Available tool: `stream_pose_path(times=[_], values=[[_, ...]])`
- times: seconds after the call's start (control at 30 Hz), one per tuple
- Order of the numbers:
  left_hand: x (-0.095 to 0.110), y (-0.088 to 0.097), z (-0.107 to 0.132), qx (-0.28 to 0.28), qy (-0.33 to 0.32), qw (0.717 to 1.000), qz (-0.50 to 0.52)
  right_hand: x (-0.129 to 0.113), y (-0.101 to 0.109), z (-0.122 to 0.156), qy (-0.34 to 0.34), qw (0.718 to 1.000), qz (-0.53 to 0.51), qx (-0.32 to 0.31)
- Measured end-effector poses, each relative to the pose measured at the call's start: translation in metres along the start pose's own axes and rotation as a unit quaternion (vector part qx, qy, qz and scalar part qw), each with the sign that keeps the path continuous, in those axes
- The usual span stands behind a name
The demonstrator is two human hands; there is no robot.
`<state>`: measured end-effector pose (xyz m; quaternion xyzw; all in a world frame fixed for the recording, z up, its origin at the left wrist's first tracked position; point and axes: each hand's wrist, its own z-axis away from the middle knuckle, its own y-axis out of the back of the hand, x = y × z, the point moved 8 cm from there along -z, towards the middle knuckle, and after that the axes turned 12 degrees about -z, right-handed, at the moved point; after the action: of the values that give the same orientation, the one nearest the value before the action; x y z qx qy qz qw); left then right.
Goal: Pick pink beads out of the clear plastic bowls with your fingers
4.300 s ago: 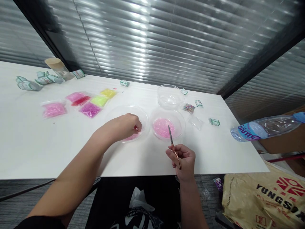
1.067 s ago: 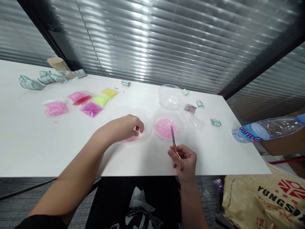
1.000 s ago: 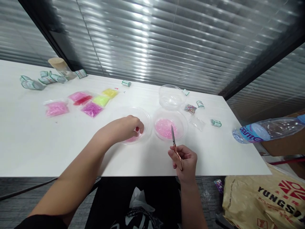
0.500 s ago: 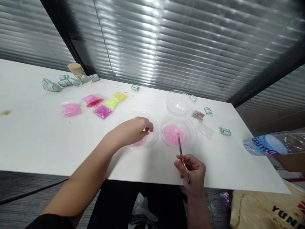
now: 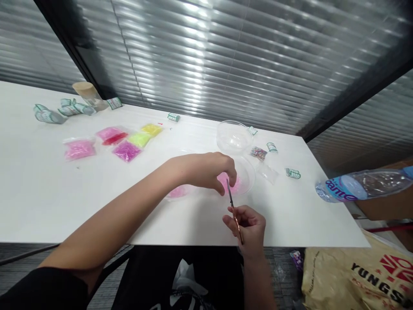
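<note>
Gripping scissors (image 5: 231, 200): right hand (image 5: 251, 226) wraps the handles.
Left hand (image 5: 209, 168): thumb and fingers apart above the right bowl (image 5: 249, 174), scissor tips in the gap.
Pink bits (image 5: 222, 177): already there, and in the left bowl (image 5: 176, 199).
Packets (image 5: 127, 150): filled, farther left, apparently unused.

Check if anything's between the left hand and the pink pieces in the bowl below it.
Yes, in this view: the scissors in the right hand point up over the bowl, tip across the gap between the left hand's thumb and fingers, before the pink pieces. Nothing else visible; depth unclear.
</note>
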<state>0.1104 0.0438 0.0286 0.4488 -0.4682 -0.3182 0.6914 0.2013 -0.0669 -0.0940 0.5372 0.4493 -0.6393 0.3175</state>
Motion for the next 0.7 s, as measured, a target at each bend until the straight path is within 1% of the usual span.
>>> stream_pose_path(times=[0.13,0.3,0.7], values=[[0.000,-0.001,-0.006,0.004,-0.020,1.000,0.012,-0.001,-0.001,-0.001,0.008,1.000,0.022,-0.002],[-0.001,-0.001,-0.007,0.008,-0.028,1.000,0.012,-0.006,-0.002,-0.003,0.037,0.998,0.037,-0.028],[0.004,0.000,-0.007,0.016,-0.039,0.999,0.016,-0.010,-0.005,-0.002,0.035,0.999,0.018,-0.032]])
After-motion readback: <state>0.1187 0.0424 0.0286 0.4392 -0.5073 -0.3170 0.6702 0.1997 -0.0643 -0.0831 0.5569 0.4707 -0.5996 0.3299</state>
